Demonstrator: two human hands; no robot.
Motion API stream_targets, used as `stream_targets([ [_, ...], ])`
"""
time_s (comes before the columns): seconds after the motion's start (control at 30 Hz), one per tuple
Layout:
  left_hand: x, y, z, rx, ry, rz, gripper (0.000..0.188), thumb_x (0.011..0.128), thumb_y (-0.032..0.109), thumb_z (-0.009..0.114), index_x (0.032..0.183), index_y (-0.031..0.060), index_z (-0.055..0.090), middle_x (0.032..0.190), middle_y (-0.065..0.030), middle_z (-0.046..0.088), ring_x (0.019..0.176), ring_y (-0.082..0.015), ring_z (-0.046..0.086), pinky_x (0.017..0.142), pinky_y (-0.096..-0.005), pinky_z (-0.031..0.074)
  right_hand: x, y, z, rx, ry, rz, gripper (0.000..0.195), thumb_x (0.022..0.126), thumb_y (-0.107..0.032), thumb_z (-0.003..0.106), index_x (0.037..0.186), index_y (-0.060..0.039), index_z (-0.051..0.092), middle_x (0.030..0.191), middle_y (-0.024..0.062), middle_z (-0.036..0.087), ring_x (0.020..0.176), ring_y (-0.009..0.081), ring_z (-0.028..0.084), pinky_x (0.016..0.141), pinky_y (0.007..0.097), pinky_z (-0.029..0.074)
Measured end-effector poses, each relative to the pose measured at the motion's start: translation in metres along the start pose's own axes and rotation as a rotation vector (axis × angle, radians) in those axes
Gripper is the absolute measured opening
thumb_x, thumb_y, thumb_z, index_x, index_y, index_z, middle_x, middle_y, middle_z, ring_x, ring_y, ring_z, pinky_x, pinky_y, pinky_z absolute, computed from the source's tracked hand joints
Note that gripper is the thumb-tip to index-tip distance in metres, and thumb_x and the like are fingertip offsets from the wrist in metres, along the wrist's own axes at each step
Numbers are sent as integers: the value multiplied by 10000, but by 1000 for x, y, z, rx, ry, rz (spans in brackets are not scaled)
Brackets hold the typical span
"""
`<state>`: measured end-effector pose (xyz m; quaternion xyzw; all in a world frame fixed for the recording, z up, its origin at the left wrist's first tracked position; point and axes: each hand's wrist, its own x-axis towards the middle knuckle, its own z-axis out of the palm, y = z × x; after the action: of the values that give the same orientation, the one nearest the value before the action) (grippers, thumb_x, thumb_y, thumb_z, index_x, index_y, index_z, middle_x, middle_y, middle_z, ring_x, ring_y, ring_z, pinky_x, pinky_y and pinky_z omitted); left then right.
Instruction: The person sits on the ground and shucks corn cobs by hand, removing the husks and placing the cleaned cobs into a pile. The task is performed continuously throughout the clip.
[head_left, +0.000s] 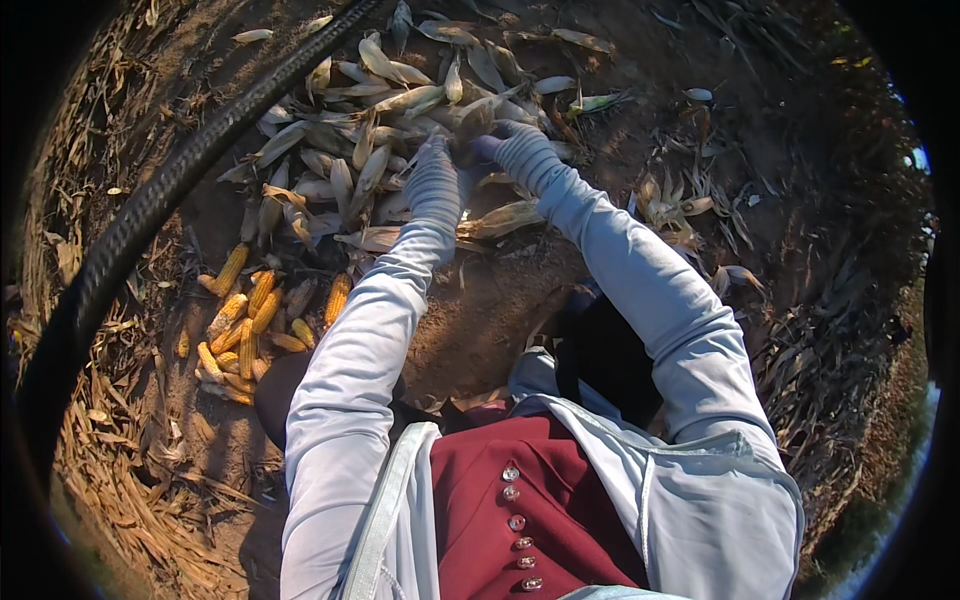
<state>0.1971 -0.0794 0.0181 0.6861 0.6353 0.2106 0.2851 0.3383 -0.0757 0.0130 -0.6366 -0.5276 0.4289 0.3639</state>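
Both hands reach forward over a pile of maize ears in dry, pale husks. My left hand, in a grey ribbed glove or cuff, is at the near side of the pile with its fingers pointing away from me. Close by on the right, my right hand is bent inward towards it, its purplish thumb side facing the left hand. A pale husked ear lies just beyond both hands. Blur and shadow hide the fingertips, so I cannot tell whether either hand grips an ear. Another husk-covered ear lies below the right wrist.
Bare yellow maize cobs lie heaped on the soil by my left knee. Loose husks are scattered at the right. Dry stalks and leaves border the ground. A black braided strap or cable crosses the view at upper left.
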Motion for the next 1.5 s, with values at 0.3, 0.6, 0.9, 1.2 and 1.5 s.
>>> stream_targets([
  [0.3,-5,11,6,-7,-11,-75,725,622,485,697,1162,64,459,1127,-183,508,1034,-339,511,873,-409,421,10,10,6,-165,170,17,254,759,-193,608,941,-15,624,816,148,640,742,255,617,699,323,487],
  [0.6,5,-14,42,-246,69,7,504,704,326,690,1085,32,541,1037,-174,547,929,-264,562,826,-339,450,32,33,7,-274,201,53,458,717,-160,606,1166,-117,527,904,115,643,810,214,611,742,311,479],
  [0.9,23,-37,29,-532,-204,32,425,813,361,594,1133,84,549,1042,-108,590,932,-203,561,819,-315,430,33,36,-4,320,-131,-52,326,767,-54,562,1093,-57,561,978,71,588,857,177,574,754,285,485],
  [1.2,18,-26,24,-730,-273,-22,476,820,409,578,1149,71,518,990,-88,610,876,-191,554,791,-292,435,2,-14,-13,235,-159,67,322,780,-211,649,1042,-35,585,911,71,597,825,164,577,688,281,498],
  [1.5,17,-21,23,-648,-267,13,433,848,410,521,1108,64,535,975,-94,613,838,-184,555,774,-314,441,21,11,5,89,-76,149,460,733,-290,703,1078,-19,565,925,86,621,819,183,607,709,303,520],
])
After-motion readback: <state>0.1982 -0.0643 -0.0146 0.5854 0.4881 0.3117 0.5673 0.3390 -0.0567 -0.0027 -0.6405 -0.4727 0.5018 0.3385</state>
